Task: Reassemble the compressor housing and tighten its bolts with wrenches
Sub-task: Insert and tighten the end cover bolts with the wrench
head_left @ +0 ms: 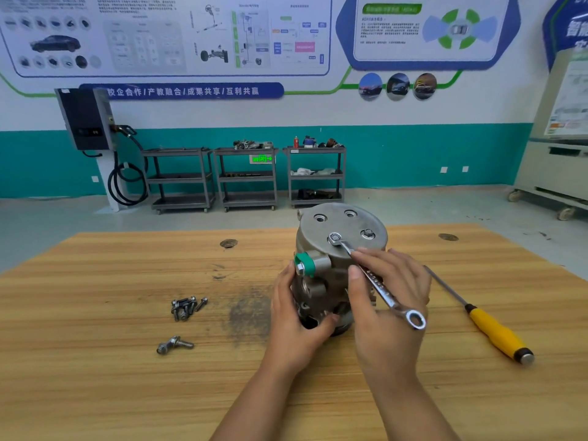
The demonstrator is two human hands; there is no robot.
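A grey metal compressor housing (337,224) stands upright on the wooden table (127,393), its round cover facing up. A green cap (306,261) sits on its left port. A silver combination wrench (375,281) has one end seated on a bolt (334,238) on the cover. My right hand (391,300) grips the wrench shaft, thumb and fingers wrapped round it. My left hand (297,316) holds the lower left side of the housing. One more bolt (368,233) sits in the cover, and two holes (319,218) are bare.
A cluster of several loose bolts (186,307) lies left of the housing, and two more bolts (173,344) lie nearer me. A yellow-handled screwdriver (496,329) lies to the right. A dark smudge (248,313) marks the table. Grey carts (245,179) stand by the far wall.
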